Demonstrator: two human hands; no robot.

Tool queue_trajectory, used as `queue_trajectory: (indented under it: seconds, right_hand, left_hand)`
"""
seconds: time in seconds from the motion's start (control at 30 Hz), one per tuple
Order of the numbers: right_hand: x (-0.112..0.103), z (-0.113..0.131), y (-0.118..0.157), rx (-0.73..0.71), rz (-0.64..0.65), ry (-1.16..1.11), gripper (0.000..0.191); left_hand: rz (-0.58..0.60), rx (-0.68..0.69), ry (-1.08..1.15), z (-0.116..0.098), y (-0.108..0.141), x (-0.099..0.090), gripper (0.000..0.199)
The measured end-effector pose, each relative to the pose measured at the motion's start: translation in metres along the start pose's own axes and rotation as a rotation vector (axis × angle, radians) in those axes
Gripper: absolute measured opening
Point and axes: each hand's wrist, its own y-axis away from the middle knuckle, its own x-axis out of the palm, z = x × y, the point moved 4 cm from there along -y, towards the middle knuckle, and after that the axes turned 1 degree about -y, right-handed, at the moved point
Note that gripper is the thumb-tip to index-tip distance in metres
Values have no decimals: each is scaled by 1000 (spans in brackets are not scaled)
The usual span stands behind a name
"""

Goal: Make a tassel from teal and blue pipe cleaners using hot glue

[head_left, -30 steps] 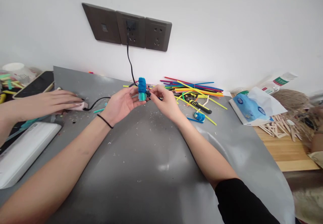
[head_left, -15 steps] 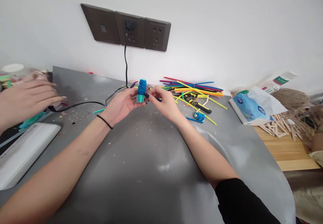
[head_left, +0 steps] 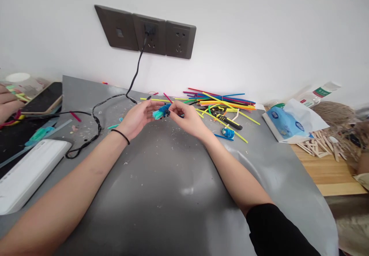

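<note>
My right hand (head_left: 187, 118) pinches a small bundle of pipe cleaners (head_left: 158, 113), wrapped in blue with bright teal ends. The bundle lies tilted, its teal end pointing left. My left hand (head_left: 137, 118) is just left of it, palm turned inward, thumb raised and fingers stretched out behind the teal end; whether they touch it is hard to see. A second blue wrapped piece (head_left: 228, 133) rests on the grey mat (head_left: 161, 194), beside a blue pipe cleaner (head_left: 224, 137).
Many-coloured pipe cleaners (head_left: 221, 98) and yellow-black pliers (head_left: 229, 122) lie by the wall. To the right are a tissue pack (head_left: 285, 121) and wooden sticks (head_left: 319, 142). Leftward, a black cable (head_left: 96, 123), white power strip (head_left: 34, 173), phone (head_left: 44, 97) and another person's hand (head_left: 8, 104).
The bundle has tipped from upright to leaning, teal end left. My left fingers have loosened from it. The other person's hand has drawn away left, and the cable has shifted.
</note>
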Motion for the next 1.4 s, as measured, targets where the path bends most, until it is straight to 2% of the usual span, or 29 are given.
queue_trajectory:
  seconds: [0.07, 0.17, 0.27, 0.47, 0.6, 0.77, 1.13, 1.4]
  right_hand:
    - [0, -1, 1, 28, 62, 58, 8]
    - [1, -4, 2, 62, 127, 153, 8]
    - [2, -8, 2, 68, 144, 199, 11]
    - [5, -10, 1, 59, 148, 215, 13]
    - [5, -10, 2, 66, 140, 219, 12]
    - [6, -9, 2, 65, 148, 219, 13]
    - [6, -6, 1, 88, 153, 235, 13]
    - [7, -7, 2, 88, 159, 242, 13]
  left_hand:
    - [-68, 45, -116, -1, 0, -2, 31]
    - [-173, 185, -254, -5, 0, -6, 21]
    - [-193, 273, -273, -10, 3, -6, 20]
    - [-203, 284, -185, -13, 7, -2, 29]
    - [-204, 332, -155, -14, 7, -2, 42]
    - [-207, 316, -164, -12, 5, -5, 34]
    - [-310, 354, -229, -12, 1, -7, 40]
    - [-314, 401, -139, -12, -1, -11, 58]
